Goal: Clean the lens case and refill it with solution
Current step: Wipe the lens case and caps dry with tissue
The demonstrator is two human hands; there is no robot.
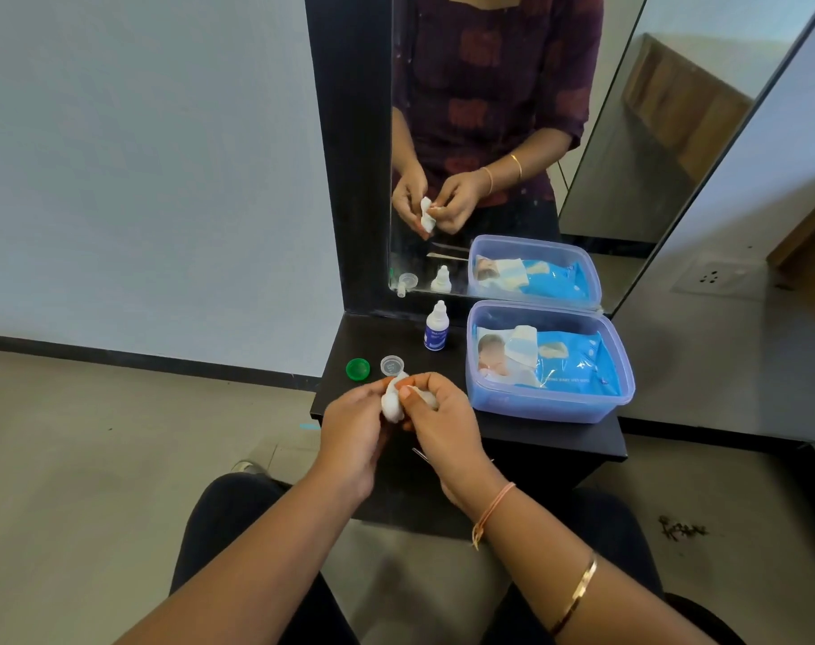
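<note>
My left hand (352, 428) and my right hand (440, 423) meet over the front of the black shelf (559, 437). Both pinch a crumpled white wipe (393, 402); my right fingertips press into it. Whatever lies inside the wipe is hidden, so I cannot tell whether the lens case is there. A green cap (357, 369) and a clear round cap (392, 365) lie separately on the shelf just beyond my hands. The small white solution bottle (437, 327) with a blue label stands upright behind them, closed.
A lidless blue plastic box (549, 407) holding a pack of wet wipes (568, 365) fills the shelf's right side. A black-framed mirror (512, 132) rises behind the shelf. A thin metal tool (421, 455) lies under my right wrist. My dark-clothed knees are below.
</note>
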